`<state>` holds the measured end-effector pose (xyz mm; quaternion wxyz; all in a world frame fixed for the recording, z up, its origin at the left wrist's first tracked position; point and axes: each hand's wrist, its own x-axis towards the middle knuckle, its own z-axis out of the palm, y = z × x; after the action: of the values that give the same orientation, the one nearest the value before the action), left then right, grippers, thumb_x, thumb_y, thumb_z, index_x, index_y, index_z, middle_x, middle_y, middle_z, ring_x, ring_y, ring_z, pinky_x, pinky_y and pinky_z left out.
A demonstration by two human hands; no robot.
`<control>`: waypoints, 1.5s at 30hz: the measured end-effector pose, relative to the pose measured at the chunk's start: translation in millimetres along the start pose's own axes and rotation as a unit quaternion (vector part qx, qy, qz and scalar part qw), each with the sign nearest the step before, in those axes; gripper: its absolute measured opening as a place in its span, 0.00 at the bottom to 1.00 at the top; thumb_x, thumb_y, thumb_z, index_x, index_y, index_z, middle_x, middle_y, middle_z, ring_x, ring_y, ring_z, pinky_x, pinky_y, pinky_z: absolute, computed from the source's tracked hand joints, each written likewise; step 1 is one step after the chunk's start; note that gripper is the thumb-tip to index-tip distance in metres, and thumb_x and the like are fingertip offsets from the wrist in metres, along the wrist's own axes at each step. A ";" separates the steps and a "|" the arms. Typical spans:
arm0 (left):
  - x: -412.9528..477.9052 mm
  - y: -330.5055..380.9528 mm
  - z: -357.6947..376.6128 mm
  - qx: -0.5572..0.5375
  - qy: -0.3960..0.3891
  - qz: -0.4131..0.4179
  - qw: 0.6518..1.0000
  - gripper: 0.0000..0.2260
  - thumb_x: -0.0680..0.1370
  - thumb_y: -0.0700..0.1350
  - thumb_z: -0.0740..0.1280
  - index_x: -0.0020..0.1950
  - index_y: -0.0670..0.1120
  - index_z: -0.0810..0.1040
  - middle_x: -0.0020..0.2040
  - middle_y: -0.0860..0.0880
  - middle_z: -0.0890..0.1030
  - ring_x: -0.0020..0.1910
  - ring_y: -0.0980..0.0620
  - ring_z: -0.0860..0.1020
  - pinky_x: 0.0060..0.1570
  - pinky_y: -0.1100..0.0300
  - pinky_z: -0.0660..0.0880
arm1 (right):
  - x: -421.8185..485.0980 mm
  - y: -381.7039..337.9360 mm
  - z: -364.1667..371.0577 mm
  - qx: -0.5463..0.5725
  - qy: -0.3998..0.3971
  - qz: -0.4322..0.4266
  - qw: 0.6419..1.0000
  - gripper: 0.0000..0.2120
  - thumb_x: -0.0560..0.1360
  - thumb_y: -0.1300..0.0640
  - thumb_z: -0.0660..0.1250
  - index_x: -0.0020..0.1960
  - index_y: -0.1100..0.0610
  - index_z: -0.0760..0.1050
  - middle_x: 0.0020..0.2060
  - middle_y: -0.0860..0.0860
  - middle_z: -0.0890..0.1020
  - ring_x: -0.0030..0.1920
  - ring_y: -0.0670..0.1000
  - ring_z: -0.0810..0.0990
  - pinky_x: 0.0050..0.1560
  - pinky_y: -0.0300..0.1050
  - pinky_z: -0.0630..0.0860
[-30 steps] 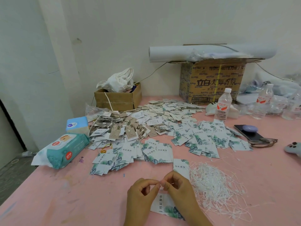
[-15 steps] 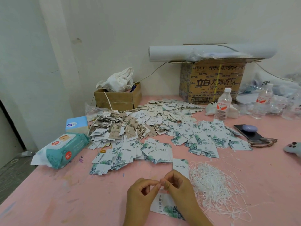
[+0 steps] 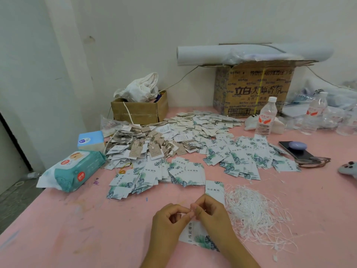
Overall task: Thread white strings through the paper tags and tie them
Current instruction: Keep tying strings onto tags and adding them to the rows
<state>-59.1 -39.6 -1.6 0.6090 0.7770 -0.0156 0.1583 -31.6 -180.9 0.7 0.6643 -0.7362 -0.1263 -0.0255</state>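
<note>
My left hand (image 3: pixel 170 219) and my right hand (image 3: pixel 212 215) meet fingertip to fingertip near the table's front edge, both pinching a thin white string (image 3: pixel 192 210). A white tag with green leaf print (image 3: pixel 197 235) hangs or lies under my hands, partly hidden by them. Another single leaf tag (image 3: pixel 214 190) lies just beyond my right hand. A tangled heap of white strings (image 3: pixel 255 215) sits to the right of my hands. Piles of leaf tags (image 3: pixel 241 157) and beige tags (image 3: pixel 146 146) cover the table's middle.
On the pink table (image 3: pixel 77 229): a wet-wipes pack (image 3: pixel 75 170) and tissue box (image 3: pixel 89 140) at left, a small cardboard box (image 3: pixel 139 111), a big printed carton (image 3: pixel 255 88), water bottles (image 3: pixel 266 117), a phone (image 3: pixel 295 149).
My hands stay in the same spot, fingertips working the string with only small finger movements. Nothing else on the table has moved.
</note>
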 end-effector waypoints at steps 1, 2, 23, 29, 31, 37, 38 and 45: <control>-0.1 -0.1 0.5 -0.001 -0.002 -0.003 1.000 0.07 0.70 0.42 0.77 0.35 0.54 0.85 0.29 0.52 0.72 0.29 0.59 0.65 0.31 0.68 0.62 | 0.2 0.1 -0.2 0.000 0.000 0.000 1.000 0.10 0.73 0.50 0.70 0.36 0.53 0.76 0.32 0.56 0.79 0.34 0.48 0.74 0.37 0.41 0.70; 0.0 0.0 1.0 -0.004 -0.004 -0.004 1.000 0.07 0.70 0.41 0.76 0.35 0.52 0.84 0.29 0.52 0.73 0.29 0.59 0.65 0.31 0.68 0.62 | 0.5 0.4 -0.1 -0.001 0.001 0.000 1.000 0.11 0.72 0.48 0.70 0.36 0.53 0.76 0.31 0.55 0.79 0.33 0.47 0.74 0.37 0.40 0.70; -5.5 -3.0 6.6 0.076 -0.093 0.044 0.992 0.13 0.81 0.45 0.64 0.38 0.57 0.78 0.34 0.61 0.77 0.36 0.61 0.72 0.36 0.67 0.65 | 0.3 0.2 0.1 0.035 -0.023 -0.001 0.999 0.10 0.76 0.58 0.67 0.38 0.61 0.74 0.31 0.59 0.79 0.33 0.50 0.75 0.37 0.43 0.73; -4.8 1.9 3.9 0.022 -0.076 0.052 0.995 0.12 0.78 0.49 0.64 0.36 0.57 0.80 0.34 0.55 0.79 0.35 0.60 0.73 0.36 0.69 0.65 | -1.1 -3.9 -0.5 0.043 -0.042 0.005 0.998 0.11 0.76 0.56 0.66 0.36 0.55 0.74 0.27 0.51 0.76 0.31 0.49 0.72 0.34 0.37 0.69; -4.5 3.6 3.0 0.016 -0.063 0.048 0.997 0.12 0.78 0.49 0.65 0.34 0.57 0.79 0.34 0.53 0.78 0.33 0.60 0.72 0.35 0.68 0.65 | -1.9 -4.7 0.0 0.055 -0.050 0.006 0.997 0.09 0.76 0.56 0.67 0.37 0.56 0.75 0.28 0.50 0.76 0.32 0.49 0.72 0.35 0.39 0.69; -4.9 7.9 1.9 0.010 -0.052 0.045 0.998 0.17 0.79 0.42 0.67 0.33 0.57 0.80 0.33 0.56 0.80 0.32 0.62 0.73 0.34 0.71 0.64 | -1.9 -7.6 -0.7 0.057 -0.038 0.012 0.998 0.14 0.73 0.51 0.70 0.39 0.62 0.75 0.29 0.53 0.78 0.35 0.52 0.73 0.40 0.48 0.70; -4.8 9.0 1.9 0.006 -0.051 0.044 0.998 0.17 0.79 0.42 0.67 0.33 0.57 0.80 0.32 0.56 0.80 0.32 0.62 0.73 0.34 0.71 0.64 | -1.1 -6.7 -0.7 0.049 -0.034 0.013 0.998 0.14 0.73 0.52 0.70 0.40 0.63 0.75 0.30 0.54 0.78 0.35 0.53 0.73 0.41 0.50 0.70; -3.7 9.2 0.8 0.005 -0.053 0.026 0.998 0.15 0.78 0.42 0.67 0.33 0.53 0.82 0.28 0.58 0.77 0.29 0.62 0.71 0.32 0.71 0.64 | 1.1 -1.3 -0.1 0.007 -0.028 0.011 1.000 0.10 0.75 0.55 0.70 0.38 0.60 0.76 0.27 0.49 0.78 0.31 0.48 0.72 0.34 0.38 0.69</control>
<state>-64.4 -43.4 5.9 0.5989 0.7869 -0.0676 0.1327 -30.8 -180.8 2.2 0.6660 -0.7333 -0.1367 0.0038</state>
